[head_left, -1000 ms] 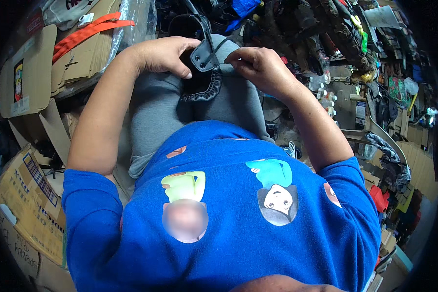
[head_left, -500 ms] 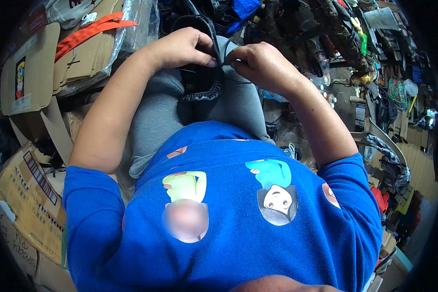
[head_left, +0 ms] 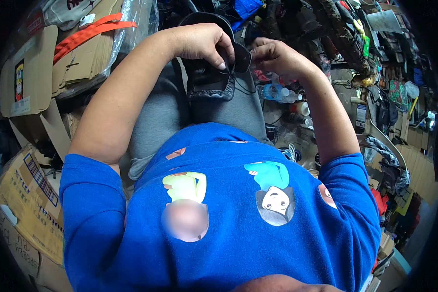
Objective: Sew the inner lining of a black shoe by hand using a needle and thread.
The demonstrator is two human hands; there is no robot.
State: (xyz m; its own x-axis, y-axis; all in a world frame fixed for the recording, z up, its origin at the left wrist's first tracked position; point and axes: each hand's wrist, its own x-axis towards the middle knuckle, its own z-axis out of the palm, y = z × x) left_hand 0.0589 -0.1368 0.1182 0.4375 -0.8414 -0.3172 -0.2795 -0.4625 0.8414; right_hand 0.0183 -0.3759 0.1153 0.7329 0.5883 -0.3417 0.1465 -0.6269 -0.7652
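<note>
A black leather shoe upper (head_left: 210, 92) with a gathered, stitched edge rests across my thighs, its opening toward me. My left hand (head_left: 204, 43) is closed on its upper part, thumb inside the opening and fingers behind. A rounded black flap (head_left: 242, 58) sticks out to the right of that hand. Just beyond the flap is my right hand (head_left: 276, 56), its fingertips pinched together; what they hold is too small to make out. A thin dark thread (head_left: 248, 90) curves below the flap over my right thigh.
Cardboard boxes (head_left: 29, 73) and orange straps (head_left: 90, 31) lie at the left. Plastic bottles (head_left: 277, 92) stand on the floor right of my knee. Shelves crowded with dark items (head_left: 326, 29) fill the far right. A blue bag (head_left: 246, 9) lies ahead.
The shoe upper has turned, so its opening and flap now show more. My right hand has moved right and a little away from it; my left hand has shifted slightly right and up.
</note>
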